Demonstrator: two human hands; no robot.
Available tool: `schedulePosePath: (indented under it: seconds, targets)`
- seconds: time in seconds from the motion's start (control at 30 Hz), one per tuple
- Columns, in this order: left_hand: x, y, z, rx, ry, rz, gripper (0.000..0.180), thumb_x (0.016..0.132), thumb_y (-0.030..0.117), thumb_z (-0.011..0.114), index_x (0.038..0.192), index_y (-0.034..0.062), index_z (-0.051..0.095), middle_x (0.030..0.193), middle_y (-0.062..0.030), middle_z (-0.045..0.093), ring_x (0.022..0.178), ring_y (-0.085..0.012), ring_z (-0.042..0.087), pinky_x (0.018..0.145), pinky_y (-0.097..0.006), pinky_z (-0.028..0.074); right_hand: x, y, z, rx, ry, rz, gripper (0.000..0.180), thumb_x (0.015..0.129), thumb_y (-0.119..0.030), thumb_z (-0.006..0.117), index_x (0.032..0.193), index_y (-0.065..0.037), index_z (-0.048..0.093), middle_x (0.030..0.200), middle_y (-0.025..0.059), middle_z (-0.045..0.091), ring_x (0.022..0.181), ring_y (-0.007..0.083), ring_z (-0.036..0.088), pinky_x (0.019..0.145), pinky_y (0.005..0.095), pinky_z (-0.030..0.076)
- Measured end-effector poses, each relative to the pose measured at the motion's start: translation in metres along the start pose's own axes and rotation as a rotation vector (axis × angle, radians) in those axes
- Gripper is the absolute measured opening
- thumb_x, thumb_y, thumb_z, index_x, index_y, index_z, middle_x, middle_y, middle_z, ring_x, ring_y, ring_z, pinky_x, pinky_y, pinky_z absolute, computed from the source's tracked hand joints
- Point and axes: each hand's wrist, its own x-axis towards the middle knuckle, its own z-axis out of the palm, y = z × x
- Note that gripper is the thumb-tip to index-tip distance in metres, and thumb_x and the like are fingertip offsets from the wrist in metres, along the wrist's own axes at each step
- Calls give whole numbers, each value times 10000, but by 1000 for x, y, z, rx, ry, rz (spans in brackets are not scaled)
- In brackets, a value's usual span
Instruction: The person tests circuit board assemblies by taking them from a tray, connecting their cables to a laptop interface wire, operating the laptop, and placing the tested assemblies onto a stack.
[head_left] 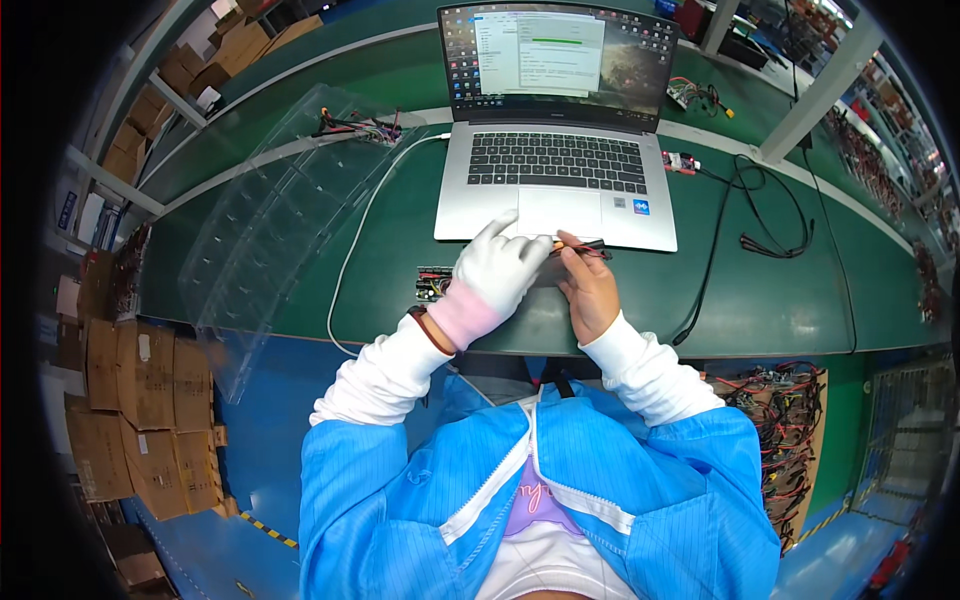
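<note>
My left hand [492, 268] wears a white glove with a pink cuff. Its index finger stretches toward the laptop's touchpad [550, 207], while the other fingers are bent against a small yellow connector [558, 245]. Bare, my right hand [588, 285] pinches a black plug with red and black wires [594, 247] right beside that connector. Whether the two are joined cannot be made out. A small circuit board [432, 283] with black and red parts shows left of my gloved hand, partly covered by it. The open silver laptop [460, 210] is just beyond both hands.
A clear plastic compartment tray [262, 235] leans over the table's left side, with a wired board [375, 130] at its far end. A white cable [350, 245] runs to the laptop. Black cables [778, 250] lie right, near a small lit module [682, 161]. Several wired boards [785, 430] fill a low surface.
</note>
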Motion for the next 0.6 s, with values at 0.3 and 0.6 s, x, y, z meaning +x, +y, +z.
schedulePosePath:
  seconds: [0.3, 0.6]
  targets:
    - [2, -11, 8, -13, 68, 286, 358, 774, 60, 585, 1128, 76, 639, 749, -53, 626, 756, -248, 639, 1114, -480, 383, 13, -23, -50, -297, -34, -99, 442, 1009, -235, 524, 1403, -44, 459, 1290, 101, 598, 1160, 168, 549, 977, 311, 426]
    - [5, -19, -20, -859, -111, -154, 395, 843, 121, 581, 1219, 7, 623, 906, -109, 667, 887, -244, 645, 1190, -521, 214, -55, -141, -90, -1138, -256, -464, 340, 903, -49, 588, 1240, -20, 626, 1280, 158, 616, 1196, 271, 579, 1005, 355, 446]
